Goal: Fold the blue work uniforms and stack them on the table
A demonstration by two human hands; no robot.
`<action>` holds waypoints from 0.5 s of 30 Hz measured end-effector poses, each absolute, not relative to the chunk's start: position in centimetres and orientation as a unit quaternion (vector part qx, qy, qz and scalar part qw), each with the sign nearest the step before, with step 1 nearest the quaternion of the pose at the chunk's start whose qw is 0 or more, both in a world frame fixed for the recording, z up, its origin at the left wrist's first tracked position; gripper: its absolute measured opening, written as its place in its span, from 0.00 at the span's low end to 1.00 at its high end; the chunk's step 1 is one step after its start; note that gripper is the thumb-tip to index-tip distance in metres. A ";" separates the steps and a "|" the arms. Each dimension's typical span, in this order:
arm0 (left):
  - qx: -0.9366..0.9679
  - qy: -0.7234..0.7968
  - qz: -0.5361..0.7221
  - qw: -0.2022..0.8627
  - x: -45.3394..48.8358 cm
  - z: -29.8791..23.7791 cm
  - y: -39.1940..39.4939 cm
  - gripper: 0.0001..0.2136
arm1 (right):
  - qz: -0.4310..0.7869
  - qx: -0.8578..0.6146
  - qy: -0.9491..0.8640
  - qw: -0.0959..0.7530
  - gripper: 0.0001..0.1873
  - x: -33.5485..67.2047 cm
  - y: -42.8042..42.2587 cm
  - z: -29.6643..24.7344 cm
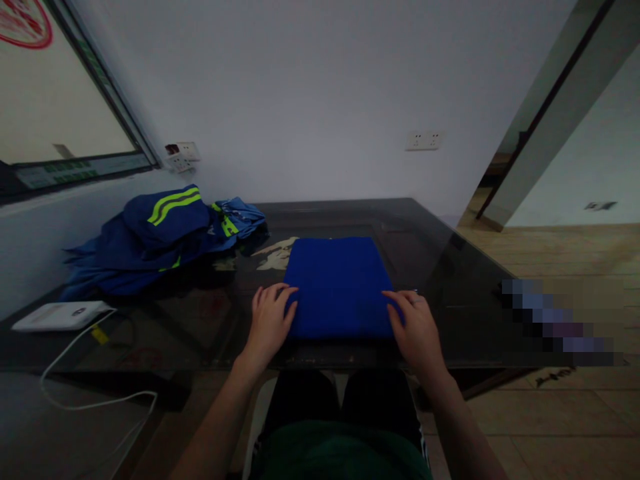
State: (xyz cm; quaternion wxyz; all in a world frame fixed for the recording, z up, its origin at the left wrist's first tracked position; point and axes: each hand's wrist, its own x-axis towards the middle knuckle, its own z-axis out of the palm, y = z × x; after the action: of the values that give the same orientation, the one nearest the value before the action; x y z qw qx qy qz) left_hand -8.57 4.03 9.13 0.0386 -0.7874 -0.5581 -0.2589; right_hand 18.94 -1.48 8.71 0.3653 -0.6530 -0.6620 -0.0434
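One blue cloth (340, 287) laid flat on one dark table (470, 327)

At far left, one white device (63, 316) is joined to one white cable (65, 357). Behind it, blue garments (135, 240) are heaped, their number unclear. The cloth, near the table's front edge, is touched at its left side by the left hand (270, 317), and at its right by the right hand (414, 327); on each, thumb and forefinger are held apart.

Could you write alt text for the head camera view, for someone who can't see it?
A person's left hand and right hand touch opposite sides of a flat blue cloth on a dark table. To the left lie heaped blue clothes and a white device.
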 end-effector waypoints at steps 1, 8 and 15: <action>-0.815 -0.521 -0.253 0.018 -7.2 9.4 4.6 0.14 | -0.033 -0.633 -0.683 0.364 0.20 17.4 -0.6 9.0; -0.893 -0.435 -0.110 -0.042 -2.1 6.8 7.1 0.22 | 0.072 -0.625 -0.747 0.212 0.29 10.5 3.7 6.0; -0.877 -0.468 -0.104 -0.030 -5.7 5.2 6.5 0.24 | 0.031 -0.676 -0.729 0.102 0.33 14.5 1.8 5.3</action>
State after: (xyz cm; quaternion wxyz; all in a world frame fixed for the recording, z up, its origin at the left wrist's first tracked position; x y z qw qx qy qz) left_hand -5.68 6.52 5.20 -0.0298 -0.8769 -0.4683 -0.1040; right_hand 14.48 1.81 5.28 0.1024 -0.6762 -0.7289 0.0308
